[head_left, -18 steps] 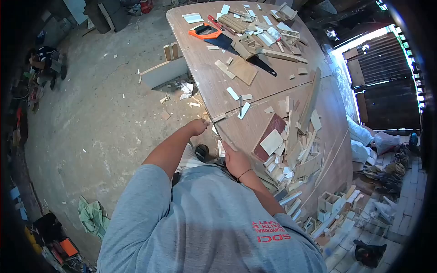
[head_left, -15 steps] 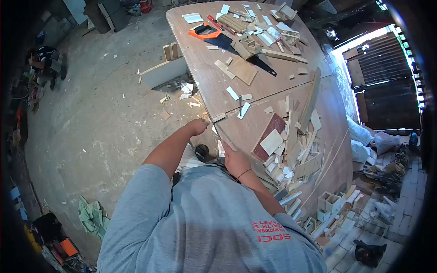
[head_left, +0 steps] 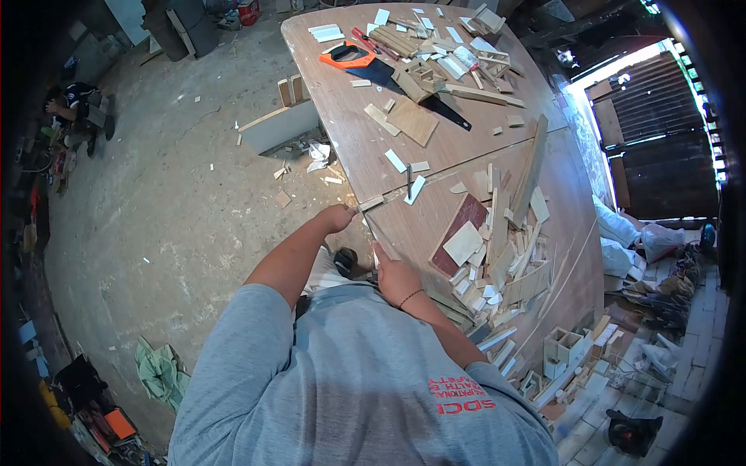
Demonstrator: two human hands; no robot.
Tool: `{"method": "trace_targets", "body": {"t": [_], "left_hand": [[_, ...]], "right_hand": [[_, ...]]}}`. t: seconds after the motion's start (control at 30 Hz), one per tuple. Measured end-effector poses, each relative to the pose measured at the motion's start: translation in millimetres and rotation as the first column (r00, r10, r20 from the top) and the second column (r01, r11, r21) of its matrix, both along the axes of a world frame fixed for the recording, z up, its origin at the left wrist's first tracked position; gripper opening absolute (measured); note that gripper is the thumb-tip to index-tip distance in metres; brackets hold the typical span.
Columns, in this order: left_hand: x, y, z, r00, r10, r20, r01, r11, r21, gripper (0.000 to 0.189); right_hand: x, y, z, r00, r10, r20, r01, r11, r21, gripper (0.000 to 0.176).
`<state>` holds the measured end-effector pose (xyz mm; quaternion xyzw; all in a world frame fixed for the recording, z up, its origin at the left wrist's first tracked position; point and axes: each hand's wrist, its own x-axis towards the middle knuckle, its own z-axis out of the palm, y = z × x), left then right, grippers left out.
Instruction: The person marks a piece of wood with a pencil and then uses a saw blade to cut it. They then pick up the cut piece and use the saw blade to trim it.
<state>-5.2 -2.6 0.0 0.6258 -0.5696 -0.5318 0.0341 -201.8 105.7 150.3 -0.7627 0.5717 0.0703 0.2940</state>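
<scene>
At the table's near left edge, my left hand (head_left: 339, 218) is closed, its fingertips pinching the end of a small wood strip (head_left: 372, 203). My right hand (head_left: 399, 279) is below and to the right, beside the same edge, with its fingers wrapped round something pale that is mostly hidden. A thin dark line runs from there up to the strip; I cannot tell if it is a blade. Just right of the strip, a dark slim tool (head_left: 409, 180) lies by a white piece (head_left: 416, 190).
On the table (head_left: 342, 140) are an orange-handled saw (head_left: 347, 56), a plywood piece (head_left: 413, 121), a dark red board (head_left: 458, 233) and heaped offcuts (head_left: 509, 264). A board (head_left: 280, 128) stands on the floor left of the table. A person (head_left: 78, 113) sits far left.
My right hand has shifted slightly left, and less of the pale thing in it shows. My left hand stays almost in place at the strip.
</scene>
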Motion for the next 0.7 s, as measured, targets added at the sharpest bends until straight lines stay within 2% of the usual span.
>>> {"method": "trace_targets", "body": {"t": [0.17, 0.3, 0.37, 0.47, 0.7], "left_hand": [[-1, 1, 0, 1.0, 0.0, 0.03, 0.001, 1.0, -0.019, 0.054], [-1, 1, 12, 1.0, -0.003, 0.024, 0.004, 0.999, -0.035, 0.053], [0, 0, 41, 0.986, -0.164, 0.04, 0.164, 0.986, 0.013, 0.059], [-1, -1, 33, 0.993, -0.113, 0.033, 0.112, 0.992, 0.05, 0.059], [0, -2, 18, 0.993, -0.113, 0.03, 0.112, 0.993, 0.033, 0.057]], "right_hand": [[8, -10, 13, 1.0, -0.006, -0.02, 0.006, 0.999, 0.038, 0.051], [15, -19, 1, 1.0, -0.011, -0.027, 0.012, 0.999, 0.03, 0.051], [21, -26, -4, 0.999, -0.005, -0.049, 0.008, 0.998, 0.06, 0.051], [28, -38, -28, 0.998, 0.001, -0.058, 0.001, 0.999, 0.043, 0.052], [36, -63, -58, 0.999, 0.002, -0.034, -0.002, 1.0, -0.016, 0.052]]}}
